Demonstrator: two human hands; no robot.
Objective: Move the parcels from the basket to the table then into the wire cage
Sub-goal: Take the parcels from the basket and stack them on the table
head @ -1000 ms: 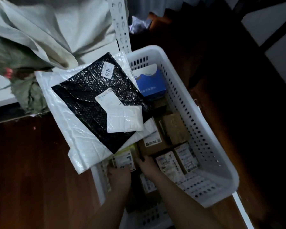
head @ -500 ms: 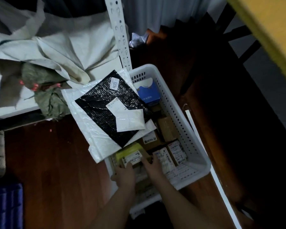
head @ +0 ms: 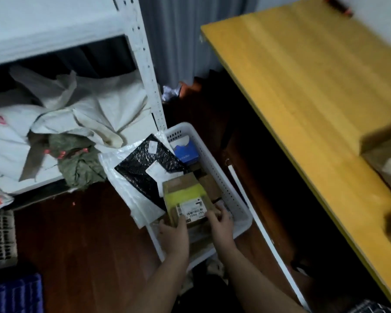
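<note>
A dark wood floor (head: 81, 233) carries a white basket (head: 233, 199) at the centre, with a yellow-topped counter (head: 303, 91) toward two o'clock and a white shelf rack (head: 145, 64) at eleven. Over the basket's near end both hands lift a brown parcel (head: 185, 197) banded in yellow-green — the left hand (head: 174, 233) grips its left edge, the right hand (head: 221, 224) pinches its labelled near corner. A black bubble mailer (head: 145, 175) on a white mailer (head: 120, 184) overhangs the basket's nine-o'clock rim.
</note>
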